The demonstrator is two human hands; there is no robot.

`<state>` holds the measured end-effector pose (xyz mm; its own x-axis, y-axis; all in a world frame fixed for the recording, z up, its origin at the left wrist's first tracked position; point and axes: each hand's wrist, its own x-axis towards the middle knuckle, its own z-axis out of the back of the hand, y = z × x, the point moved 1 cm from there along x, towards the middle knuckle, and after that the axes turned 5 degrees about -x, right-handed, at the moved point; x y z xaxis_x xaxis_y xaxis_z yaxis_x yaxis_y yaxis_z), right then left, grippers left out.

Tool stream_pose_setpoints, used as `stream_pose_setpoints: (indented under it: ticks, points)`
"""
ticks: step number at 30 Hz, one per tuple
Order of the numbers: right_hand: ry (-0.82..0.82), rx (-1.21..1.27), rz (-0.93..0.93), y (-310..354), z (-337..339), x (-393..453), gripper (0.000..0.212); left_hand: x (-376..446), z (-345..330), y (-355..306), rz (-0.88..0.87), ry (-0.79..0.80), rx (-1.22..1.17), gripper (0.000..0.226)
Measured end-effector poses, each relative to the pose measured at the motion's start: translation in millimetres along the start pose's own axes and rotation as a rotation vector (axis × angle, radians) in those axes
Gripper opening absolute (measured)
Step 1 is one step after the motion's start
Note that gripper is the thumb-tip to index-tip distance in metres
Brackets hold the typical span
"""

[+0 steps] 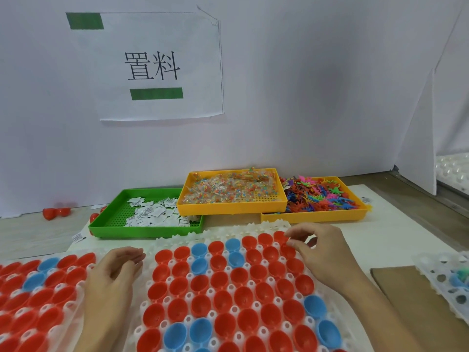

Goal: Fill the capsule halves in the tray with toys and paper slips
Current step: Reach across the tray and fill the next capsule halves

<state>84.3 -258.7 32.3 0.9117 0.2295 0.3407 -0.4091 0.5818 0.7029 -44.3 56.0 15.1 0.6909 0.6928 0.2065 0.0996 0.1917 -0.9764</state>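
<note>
Both hands hover over the white tray [256,228] of red and blue capsule halves [220,280] on the table. The left hand [111,280] hangs loosely curled, holding nothing. The right hand [322,250] has thumb and forefinger nearly closed at the tray's far corner; whether they pinch anything, I cannot tell. Behind lie paper slips [154,214] and toys [322,196].
</note>
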Motion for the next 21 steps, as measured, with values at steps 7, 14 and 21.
stream_pose_setpoints:
  ticks: [7,14,21]
  points:
    - [-0.014,0.009,0.009,-0.4,-3.5,1.2,0.033,6.6,0.1,-35.4,-0.178,-0.001,0.268,0.029]
    - [-0.013,0.073,0.003,-0.8,-4.5,-1.1,0.040,21.9,-70.1,-90.7,-0.419,0.220,0.488,0.014]
    - [-0.004,0.091,-0.004,-4.6,-3.5,1.1,0.034,65.4,-166.3,-79.2,-0.465,0.430,0.743,0.016]
